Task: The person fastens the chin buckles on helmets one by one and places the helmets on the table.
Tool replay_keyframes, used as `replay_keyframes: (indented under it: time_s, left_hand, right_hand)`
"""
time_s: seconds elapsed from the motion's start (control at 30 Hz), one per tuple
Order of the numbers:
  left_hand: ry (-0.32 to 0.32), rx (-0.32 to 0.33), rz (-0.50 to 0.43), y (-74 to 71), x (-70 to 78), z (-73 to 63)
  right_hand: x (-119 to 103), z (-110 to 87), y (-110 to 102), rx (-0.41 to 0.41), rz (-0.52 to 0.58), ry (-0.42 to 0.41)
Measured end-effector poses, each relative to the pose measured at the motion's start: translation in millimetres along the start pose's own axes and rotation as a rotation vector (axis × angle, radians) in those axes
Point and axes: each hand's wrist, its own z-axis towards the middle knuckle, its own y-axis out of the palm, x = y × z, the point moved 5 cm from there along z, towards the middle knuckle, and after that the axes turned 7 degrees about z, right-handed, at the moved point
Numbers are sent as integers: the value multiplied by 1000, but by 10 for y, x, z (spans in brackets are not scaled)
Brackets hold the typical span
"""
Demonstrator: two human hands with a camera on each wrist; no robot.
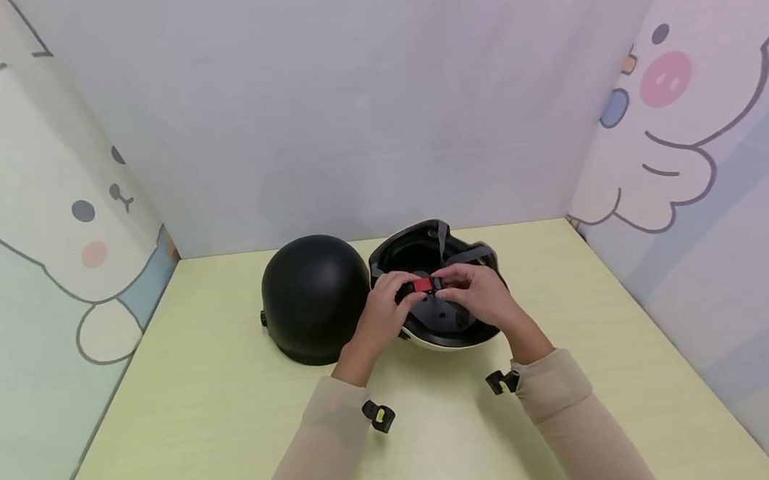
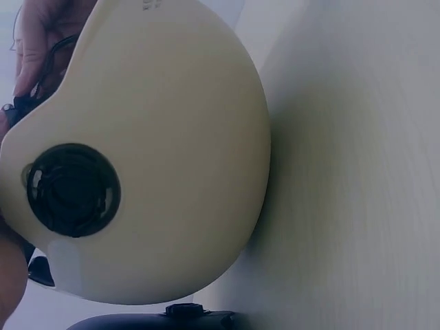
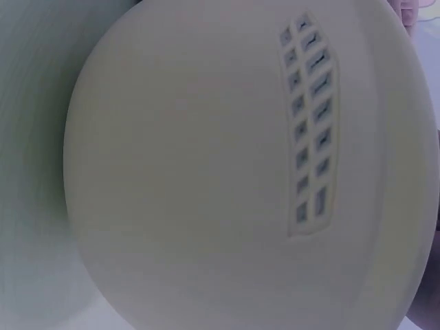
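Note:
A cream helmet [image 1: 452, 347] lies upside down on the table, its black padded inside facing up. Above that opening, both hands hold a red and black strap buckle [image 1: 422, 285]. My left hand [image 1: 382, 311] pinches its left end between thumb and fingers. The right hand [image 1: 482, 296] pinches the black piece at the right end. Grey straps [image 1: 469, 254] run from the buckle area to the far rim. In the left wrist view the cream shell [image 2: 172, 137] carries a round black disc [image 2: 73, 190]. Slotted vents [image 3: 313, 124] show in the right wrist view.
Touching distance to the left of the cream helmet, a black helmet [image 1: 316, 298] sits dome up. The pale yellow-green table [image 1: 190, 395] meets a plain back wall [image 1: 352, 126], with cartoon-printed panels [image 1: 673, 145] on both sides.

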Motion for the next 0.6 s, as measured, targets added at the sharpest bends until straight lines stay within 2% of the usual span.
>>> replay_keyframes:
  time_s: [0.27,0.47,0.6]
  left_hand:
    - [-45,-22,29,-15,-5,15]
    - [-72,1,47,-36,-24,-1]
    - [-72,23,54,-67,-38,-29]
  right_hand:
    - [42,21,-20,-13,22,10]
    - [65,49,-68,29,-48,-29]
    - [73,25,-95,60,-89,-13]
